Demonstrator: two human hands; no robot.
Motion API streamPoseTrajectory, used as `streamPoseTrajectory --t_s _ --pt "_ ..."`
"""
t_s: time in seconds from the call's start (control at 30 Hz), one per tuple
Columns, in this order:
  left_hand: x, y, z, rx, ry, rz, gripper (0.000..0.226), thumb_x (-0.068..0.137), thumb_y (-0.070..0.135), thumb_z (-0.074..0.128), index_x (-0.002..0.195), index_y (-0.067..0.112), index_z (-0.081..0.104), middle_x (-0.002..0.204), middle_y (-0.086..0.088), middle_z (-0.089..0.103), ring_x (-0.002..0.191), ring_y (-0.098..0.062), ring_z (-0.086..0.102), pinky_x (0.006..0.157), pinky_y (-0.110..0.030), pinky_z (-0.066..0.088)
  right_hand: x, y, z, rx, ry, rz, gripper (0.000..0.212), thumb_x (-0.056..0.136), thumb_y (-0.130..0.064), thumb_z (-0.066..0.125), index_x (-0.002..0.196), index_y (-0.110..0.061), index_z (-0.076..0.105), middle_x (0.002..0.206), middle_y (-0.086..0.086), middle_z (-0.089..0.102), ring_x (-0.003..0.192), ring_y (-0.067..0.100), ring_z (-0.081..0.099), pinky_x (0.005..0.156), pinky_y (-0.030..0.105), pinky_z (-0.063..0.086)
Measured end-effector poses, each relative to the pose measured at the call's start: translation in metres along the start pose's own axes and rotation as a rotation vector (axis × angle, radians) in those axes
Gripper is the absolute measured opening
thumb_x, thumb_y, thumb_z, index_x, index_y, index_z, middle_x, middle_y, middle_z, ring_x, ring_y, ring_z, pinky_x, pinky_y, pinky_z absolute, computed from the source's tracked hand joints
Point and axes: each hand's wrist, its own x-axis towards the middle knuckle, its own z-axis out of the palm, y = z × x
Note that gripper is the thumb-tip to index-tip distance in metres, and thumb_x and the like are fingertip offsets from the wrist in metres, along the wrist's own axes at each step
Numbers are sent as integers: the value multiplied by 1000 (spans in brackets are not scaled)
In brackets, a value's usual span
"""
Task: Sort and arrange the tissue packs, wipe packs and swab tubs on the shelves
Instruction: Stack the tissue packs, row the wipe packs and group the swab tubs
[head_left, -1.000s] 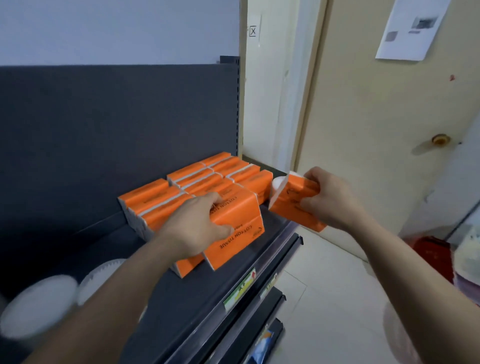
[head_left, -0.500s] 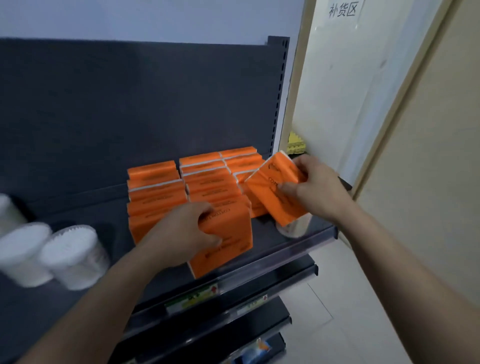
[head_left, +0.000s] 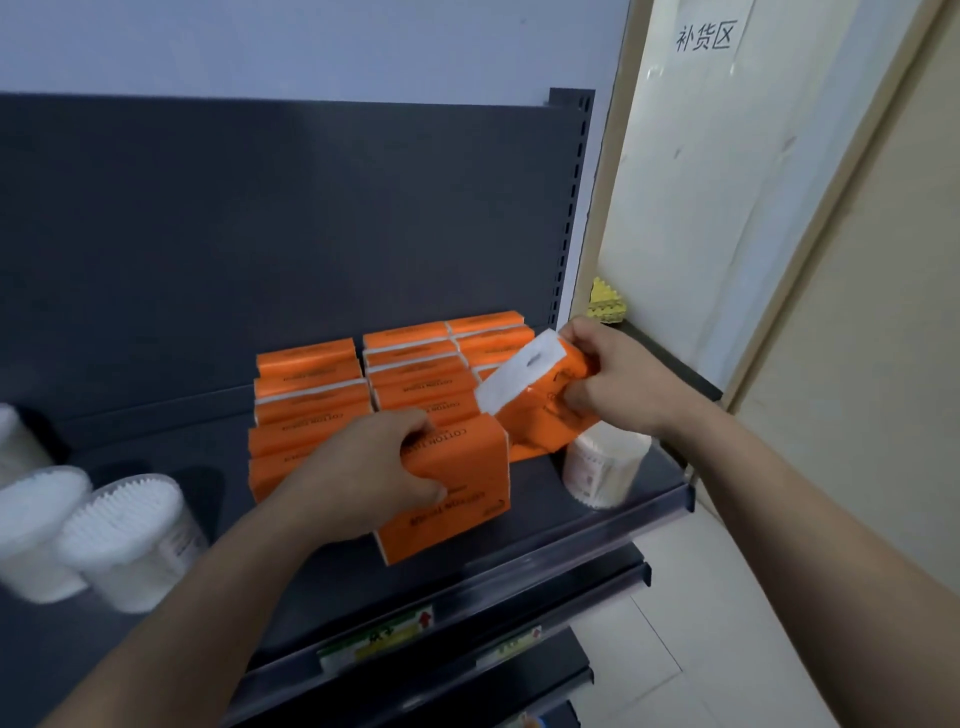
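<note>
Several orange tissue packs (head_left: 415, 358) stand in rows on the dark shelf (head_left: 545, 551). My left hand (head_left: 374, 473) grips the front orange pack (head_left: 457, 499) of the middle row, which stands upright. My right hand (head_left: 613, 379) holds another orange tissue pack (head_left: 535, 410) tilted above the shelf, its white end facing up, just right of the rows. A swab tub (head_left: 602, 467) stands on the shelf under that hand. Two more swab tubs (head_left: 124, 535) sit at the left, blurred.
The shelf's dark back panel (head_left: 311, 234) rises behind the packs. Price labels (head_left: 379, 636) line the shelf's front edge, with lower shelves (head_left: 519, 675) below. A yellow object (head_left: 605, 301) lies at the shelf's right end by a white wall with a paper sign (head_left: 706, 36).
My right hand has turned its pack so the white end faces up and brought it closer to the rows. My left hand stays on the front pack. The view has shifted slightly.
</note>
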Motion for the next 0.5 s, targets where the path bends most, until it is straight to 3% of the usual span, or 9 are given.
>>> streamPoseTrajectory --t_s 0.1,0.23,0.37,0.43,0.5 --pt "1 0 -1 7 -6 -21 38 74 31 75 106 33 55 102 18 55 89 -2 54 73 -19 46 5 0 1 -24 -68 -25 33 60 -11 58 92 -19 50 82 7 59 69 16 52 63 33 47" --pt "2 5 2 14 45 -71 37 73 28 75 105 31 57 100 16 57 88 -2 54 73 -19 45 18 7 -3 -128 -144 -97 27 72 -1 60 89 -19 49 76 0 52 67 16 49 54 27 41" --pt "6 18 12 35 81 -118 36 74 28 74 106 28 57 99 15 56 85 -1 52 75 -21 47 22 14 -13 -296 -200 -164 27 75 -5 58 99 -14 49 80 -1 54 70 15 51 58 29 42" --pt "8 24 18 47 89 -135 35 75 26 74 105 27 56 95 15 54 82 0 50 72 -15 42 24 17 -17 -319 -238 -186 25 76 -6 58 96 -18 48 80 -7 53 70 10 51 57 24 41" --pt "8 28 23 40 87 -174 33 75 27 73 104 27 57 96 13 56 83 -2 52 74 -21 45 27 19 -20 -342 -266 -228 25 77 -5 59 91 -21 46 78 -12 49 69 2 47 55 19 34"
